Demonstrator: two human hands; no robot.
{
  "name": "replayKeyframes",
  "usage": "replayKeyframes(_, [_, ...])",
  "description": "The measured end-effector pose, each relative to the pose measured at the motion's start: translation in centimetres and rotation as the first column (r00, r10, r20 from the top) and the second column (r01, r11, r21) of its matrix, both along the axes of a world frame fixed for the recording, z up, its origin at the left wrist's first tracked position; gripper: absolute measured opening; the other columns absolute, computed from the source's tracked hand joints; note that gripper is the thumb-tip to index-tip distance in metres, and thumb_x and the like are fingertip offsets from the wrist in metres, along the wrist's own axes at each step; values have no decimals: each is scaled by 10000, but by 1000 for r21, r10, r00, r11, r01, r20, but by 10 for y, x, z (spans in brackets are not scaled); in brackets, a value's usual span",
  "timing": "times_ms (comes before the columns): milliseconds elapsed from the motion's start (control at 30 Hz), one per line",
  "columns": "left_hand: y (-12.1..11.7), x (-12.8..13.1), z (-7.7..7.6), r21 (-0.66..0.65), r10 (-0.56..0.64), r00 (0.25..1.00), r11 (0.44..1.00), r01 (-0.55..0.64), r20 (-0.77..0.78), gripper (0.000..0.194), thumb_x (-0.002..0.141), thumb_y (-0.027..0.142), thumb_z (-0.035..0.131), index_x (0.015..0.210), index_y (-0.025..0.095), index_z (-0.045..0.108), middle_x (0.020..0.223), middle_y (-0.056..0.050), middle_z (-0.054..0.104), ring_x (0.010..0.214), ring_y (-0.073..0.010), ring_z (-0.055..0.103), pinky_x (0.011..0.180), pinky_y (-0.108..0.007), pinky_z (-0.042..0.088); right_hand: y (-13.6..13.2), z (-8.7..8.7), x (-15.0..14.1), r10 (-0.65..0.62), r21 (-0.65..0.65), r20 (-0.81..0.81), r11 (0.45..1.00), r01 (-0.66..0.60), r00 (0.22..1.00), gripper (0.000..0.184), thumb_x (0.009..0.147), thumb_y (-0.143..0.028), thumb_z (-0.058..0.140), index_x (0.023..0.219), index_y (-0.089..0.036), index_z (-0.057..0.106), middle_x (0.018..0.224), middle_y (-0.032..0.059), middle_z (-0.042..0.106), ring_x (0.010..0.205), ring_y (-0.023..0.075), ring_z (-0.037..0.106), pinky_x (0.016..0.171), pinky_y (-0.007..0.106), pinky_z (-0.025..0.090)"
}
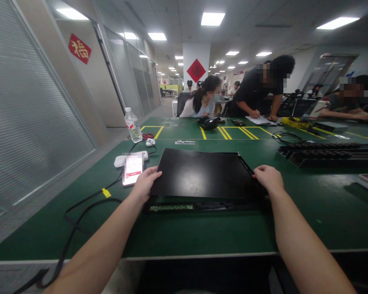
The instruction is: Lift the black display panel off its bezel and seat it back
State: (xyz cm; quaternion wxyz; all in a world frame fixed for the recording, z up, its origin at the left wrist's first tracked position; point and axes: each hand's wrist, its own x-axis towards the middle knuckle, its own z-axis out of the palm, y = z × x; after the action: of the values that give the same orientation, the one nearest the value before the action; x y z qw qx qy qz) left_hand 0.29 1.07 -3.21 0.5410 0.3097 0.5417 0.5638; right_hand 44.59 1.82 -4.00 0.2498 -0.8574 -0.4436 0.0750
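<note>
A flat, glossy black panel [199, 173] lies tilted over a shallow black frame [227, 205]. Along the frame's near side a strip of green circuit board [171, 207] is exposed. My left hand [145, 181] grips the panel's left edge, thumb on top and fingers underneath. At the opposite edge, my right hand [269, 177] is closed with thumb and fingertips pinching the panel's right side. Whether those right fingertips also touch the frame's side rail [245, 163] I cannot tell. Most of the frame's inside is hidden under the panel.
Left of the panel are a lit phone [133, 169], a white power strip [119, 161], black cables [79, 206] and a water bottle [133, 125]. Long black metal parts [319, 155] lie at right. Across the green table [227, 241], a person [257, 90] leans over papers.
</note>
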Motion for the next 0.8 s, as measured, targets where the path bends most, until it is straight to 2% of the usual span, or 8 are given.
replayKeyframes(167, [2,-10,-7,99,-48,996,993,56,-80,319,732,86,865,1030,169,786,1042,-111,826,961,-249,785,810,-300,626,1,-6,3,12,19,-15,1000,-12,1000,271,832,-308,586,937,-224,821,902,92,794,873,278,714,698,333,495])
replayKeyframes(267, [4,-14,-9,134,-25,962,989,64,-271,307,711,166,888,1008,175,809,1065,-130,819,1086,-309,758,914,-369,612,2,-8,4,21,46,-38,999,-19,999,267,832,-299,579,932,-217,813,899,87,798,851,267,709,680,329,475])
replayKeyframes(333, [7,-17,-9,171,38,889,984,46,-457,280,685,210,896,953,180,823,1146,-146,803,1228,-353,700,1036,-419,562,3,-9,5,20,61,-52,998,-17,998,256,825,-293,581,915,-217,808,884,80,800,801,249,700,659,322,462])
replayKeyframes(400, [10,-20,-10,192,82,777,980,50,-624,256,692,250,874,935,186,830,1271,-149,770,1338,-375,630,1141,-462,483,3,-9,5,13,69,-52,998,-10,999,238,813,-289,589,883,-213,804,858,78,797,744,234,685,637,319,449])
replayKeyframes(500, [14,-25,-13,133,31,610,984,122,-792,313,773,320,787,1043,168,833,1425,-168,698,1350,-373,621,1163,-495,453,4,-9,5,10,74,-63,997,-5,998,231,803,-287,595,867,-209,803,834,76,792,683,218,666,622,318,444])
replayKeyframes(633, [19,-30,-20,72,-22,461,980,186,-887,415,824,380,716,1138,131,821,1472,-196,661,1339,-372,630,1118,-474,493,7,-12,7,20,86,-79,996,-13,997,236,799,-285,592,876,-218,805,831,74,791,698,220,675,635,314,457])
replayKeyframes(800, [23,-32,-29,64,-17,359,975,215,-933,398,830,380,698,1125,146,825,1415,-168,705,1299,-366,653,1099,-463,512,10,-21,13,23,124,-87,992,-12,996,242,771,-297,609,872,-225,817,796,84,777,690,230,679,671,322,499])
